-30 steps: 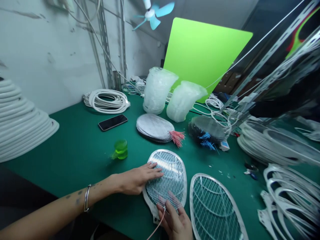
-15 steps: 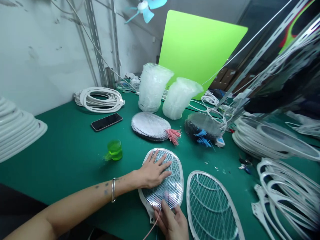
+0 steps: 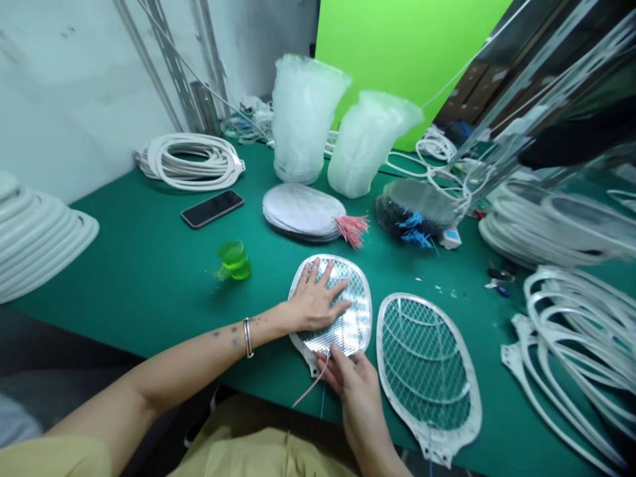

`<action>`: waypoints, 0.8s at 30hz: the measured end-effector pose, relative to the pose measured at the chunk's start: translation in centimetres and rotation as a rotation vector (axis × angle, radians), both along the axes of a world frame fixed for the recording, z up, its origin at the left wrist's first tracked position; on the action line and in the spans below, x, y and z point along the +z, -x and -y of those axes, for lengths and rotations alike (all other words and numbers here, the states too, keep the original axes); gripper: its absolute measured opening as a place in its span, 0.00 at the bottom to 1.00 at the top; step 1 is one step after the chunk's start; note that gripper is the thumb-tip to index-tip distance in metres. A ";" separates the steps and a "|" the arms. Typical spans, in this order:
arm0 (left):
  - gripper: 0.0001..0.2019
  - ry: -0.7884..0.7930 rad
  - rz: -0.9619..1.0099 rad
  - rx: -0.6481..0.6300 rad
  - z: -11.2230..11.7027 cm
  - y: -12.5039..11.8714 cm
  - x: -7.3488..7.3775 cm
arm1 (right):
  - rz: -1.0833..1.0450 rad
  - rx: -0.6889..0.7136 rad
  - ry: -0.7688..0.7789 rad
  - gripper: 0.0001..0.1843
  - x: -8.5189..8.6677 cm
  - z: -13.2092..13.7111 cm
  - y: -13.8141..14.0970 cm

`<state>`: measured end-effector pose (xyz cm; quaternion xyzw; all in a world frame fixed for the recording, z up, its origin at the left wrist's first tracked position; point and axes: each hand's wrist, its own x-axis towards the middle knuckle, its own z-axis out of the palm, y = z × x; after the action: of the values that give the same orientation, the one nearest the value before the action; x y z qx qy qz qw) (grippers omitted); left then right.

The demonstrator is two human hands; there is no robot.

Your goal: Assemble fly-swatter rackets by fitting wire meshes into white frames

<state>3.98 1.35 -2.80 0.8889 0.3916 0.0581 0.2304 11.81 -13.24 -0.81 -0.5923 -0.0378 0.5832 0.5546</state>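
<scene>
A white racket-shaped frame (image 3: 362, 278) with a shiny metal mesh laid in it lies on the green table near the front edge. My left hand (image 3: 317, 301) lies flat on the mesh with its fingers spread. My right hand (image 3: 354, 384) presses its fingertips on the mesh's near end, where a pink wire (image 3: 311, 391) trails off the table edge. A second white frame (image 3: 427, 368) with a grid and ribs lies just to the right, untouched.
Behind lie a stack of meshes with pink wires (image 3: 308, 213), a dark stack with blue wires (image 3: 415, 209), two tall clear plastic stacks (image 3: 305, 119), a phone (image 3: 212, 208), a green cup (image 3: 233, 260), coiled white frames (image 3: 191, 162) and frame piles at the right (image 3: 571, 318) and left (image 3: 34, 235).
My left hand slid from the frame's left edge onto the mesh and spread flat. The view has tilted down and drawn closer; my right hand stays at the mesh's near end.
</scene>
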 end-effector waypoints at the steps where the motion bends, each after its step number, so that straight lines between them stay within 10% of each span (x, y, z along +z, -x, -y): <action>1: 0.30 -0.007 -0.004 -0.003 0.0 0.0 0.0 | -0.008 0.012 0.007 0.30 0.2 0.3 -0.3; 8: 0.31 -0.065 0.005 -0.024 0.1 0.4 -0.4 | 0.130 0.421 0.131 0.33 1.2 3.9 -4.1; 15: 0.32 -0.126 -0.015 -0.042 0.3 0.4 -0.7 | 1.038 0.521 -0.125 0.19 2.3 0.8 -6.4; 24: 0.33 -0.177 -0.072 -0.105 -0.1 0.5 -0.7 | 1.709 0.965 -0.371 0.40 -2.5 -1.7 -8.0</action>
<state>3.50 1.40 -3.46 0.9265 0.3460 0.0484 0.1397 19.77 -11.50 -3.34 -0.6383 -0.7511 0.1089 0.1286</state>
